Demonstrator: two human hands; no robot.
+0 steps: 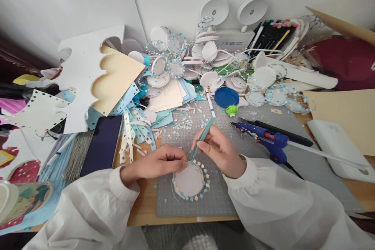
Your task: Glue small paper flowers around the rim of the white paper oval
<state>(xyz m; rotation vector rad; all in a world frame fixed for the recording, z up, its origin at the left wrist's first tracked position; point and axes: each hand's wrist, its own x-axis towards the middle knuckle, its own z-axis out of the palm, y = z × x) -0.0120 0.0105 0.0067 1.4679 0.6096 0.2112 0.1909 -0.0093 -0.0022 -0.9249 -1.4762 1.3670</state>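
Note:
My right hand is closed around a pair of teal tweezers, which slant down and left. Their tips meet the upper rim of a white round disc. Pinched fingers of my left hand hold that disc at its upper left edge; what lies under the fingertips is hidden. Small blue, cream and white paper flowers run along the disc's right and lower border, beside a thin wire loop. Disc and hands are over a grey gridded cutting mat. Loose paper flowers lie scattered beyond my hands.
A blue hot glue gun and a black pen-like tool lie right, near a white box. A blue lid and green cap sit ahead. Many decorated discs pile at the back. A phone and punched paper strips are left.

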